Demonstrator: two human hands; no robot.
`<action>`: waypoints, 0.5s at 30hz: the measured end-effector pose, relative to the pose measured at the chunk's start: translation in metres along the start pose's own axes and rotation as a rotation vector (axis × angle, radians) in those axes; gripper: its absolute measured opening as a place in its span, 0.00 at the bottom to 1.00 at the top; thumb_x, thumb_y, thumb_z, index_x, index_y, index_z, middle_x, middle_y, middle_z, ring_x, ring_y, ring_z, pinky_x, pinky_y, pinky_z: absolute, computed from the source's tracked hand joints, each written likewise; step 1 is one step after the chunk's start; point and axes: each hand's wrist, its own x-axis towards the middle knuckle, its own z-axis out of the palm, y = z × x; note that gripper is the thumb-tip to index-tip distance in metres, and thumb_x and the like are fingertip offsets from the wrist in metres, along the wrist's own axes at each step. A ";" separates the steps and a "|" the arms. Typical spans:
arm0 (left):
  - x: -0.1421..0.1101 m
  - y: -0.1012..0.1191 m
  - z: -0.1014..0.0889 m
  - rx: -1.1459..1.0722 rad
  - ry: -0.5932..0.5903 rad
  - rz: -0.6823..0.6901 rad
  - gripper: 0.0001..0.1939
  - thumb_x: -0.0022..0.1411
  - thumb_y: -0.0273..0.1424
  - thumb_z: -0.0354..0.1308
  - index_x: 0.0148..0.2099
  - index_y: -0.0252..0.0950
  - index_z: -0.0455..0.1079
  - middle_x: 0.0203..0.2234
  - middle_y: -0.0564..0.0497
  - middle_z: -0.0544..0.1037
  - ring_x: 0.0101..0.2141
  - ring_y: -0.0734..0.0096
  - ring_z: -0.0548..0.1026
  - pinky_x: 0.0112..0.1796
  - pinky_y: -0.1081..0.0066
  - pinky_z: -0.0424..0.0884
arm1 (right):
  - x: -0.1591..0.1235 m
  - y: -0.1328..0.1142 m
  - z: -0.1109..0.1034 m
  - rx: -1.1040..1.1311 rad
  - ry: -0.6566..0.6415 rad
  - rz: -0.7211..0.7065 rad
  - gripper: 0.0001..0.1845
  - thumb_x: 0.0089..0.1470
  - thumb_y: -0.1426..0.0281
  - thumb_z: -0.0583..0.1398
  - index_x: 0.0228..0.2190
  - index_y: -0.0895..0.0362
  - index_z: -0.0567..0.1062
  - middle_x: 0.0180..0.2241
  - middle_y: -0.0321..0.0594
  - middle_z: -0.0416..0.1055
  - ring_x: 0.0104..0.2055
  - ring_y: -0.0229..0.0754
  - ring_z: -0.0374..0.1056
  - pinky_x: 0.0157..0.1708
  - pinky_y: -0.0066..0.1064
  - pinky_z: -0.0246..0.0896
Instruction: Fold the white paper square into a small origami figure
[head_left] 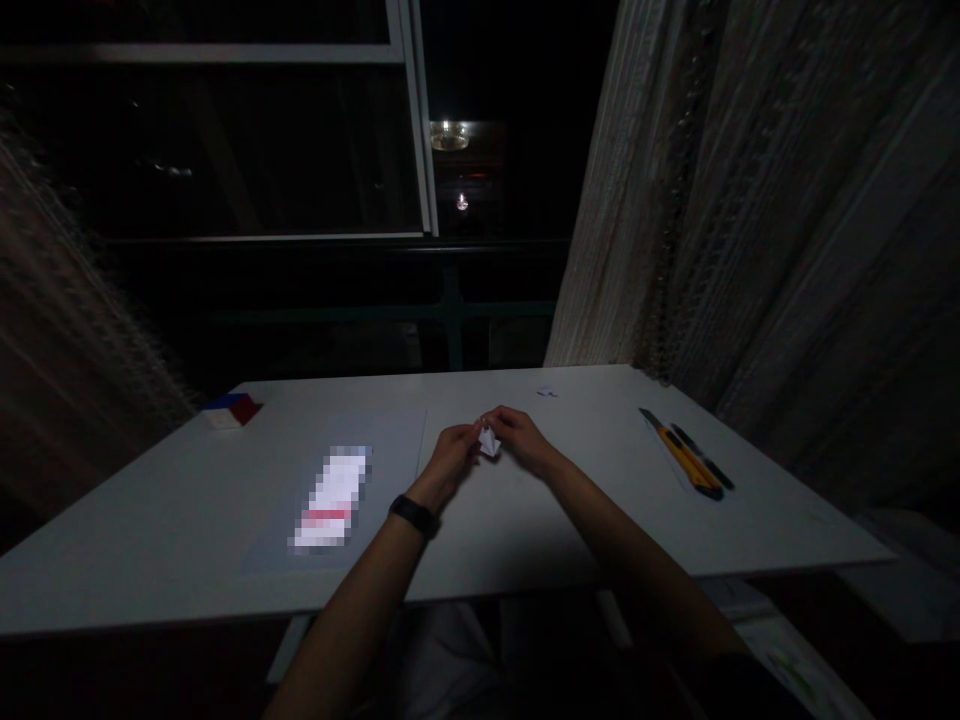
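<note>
Both hands meet above the middle of the white table [517,530], pinching a small folded piece of white paper [490,442] between them. My left hand [452,454], with a dark band on its wrist, grips the paper from the left. From the right, my right hand [520,437] has its fingers closed on the paper's upper part. The paper has pointed folds. Its upper portion is hidden by the fingertips.
Left of my hands, a blurred bright phone-like rectangle [331,500] lies on a pale sheet [405,440]. A coloured cube [232,410] stands far left. On the right lie a yellow utility knife [681,455] and a dark pen [703,455]. Paper scraps [547,392] lie behind.
</note>
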 end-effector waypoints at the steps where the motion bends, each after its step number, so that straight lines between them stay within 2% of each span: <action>1: 0.000 0.000 0.000 0.007 0.013 0.008 0.21 0.44 0.46 0.62 0.25 0.30 0.71 0.17 0.50 0.70 0.16 0.80 0.60 0.19 0.76 0.52 | 0.000 0.001 0.000 0.001 -0.002 -0.005 0.17 0.41 0.55 0.62 0.23 0.58 0.72 0.23 0.35 0.70 0.26 0.37 0.64 0.28 0.29 0.59; 8: -0.002 0.003 0.003 0.066 0.035 0.079 0.22 0.44 0.49 0.61 0.23 0.31 0.70 0.15 0.53 0.67 0.16 0.80 0.58 0.18 0.76 0.50 | 0.002 0.004 -0.002 -0.031 0.049 -0.028 0.14 0.39 0.59 0.62 0.22 0.58 0.71 0.23 0.34 0.68 0.26 0.37 0.63 0.30 0.30 0.58; 12: -0.002 0.003 0.003 0.065 0.060 0.123 0.22 0.45 0.48 0.61 0.22 0.31 0.69 0.14 0.54 0.65 0.17 0.80 0.57 0.19 0.76 0.50 | -0.001 0.005 0.005 -0.044 0.066 -0.045 0.13 0.44 0.58 0.59 0.24 0.56 0.68 0.24 0.34 0.67 0.27 0.37 0.62 0.28 0.28 0.57; 15: -0.002 0.004 0.004 0.064 0.079 0.142 0.21 0.44 0.48 0.61 0.22 0.32 0.68 0.14 0.55 0.64 0.17 0.80 0.57 0.19 0.75 0.51 | -0.004 0.009 0.013 -0.068 0.168 -0.057 0.11 0.47 0.60 0.58 0.28 0.54 0.64 0.24 0.31 0.64 0.25 0.35 0.61 0.25 0.26 0.56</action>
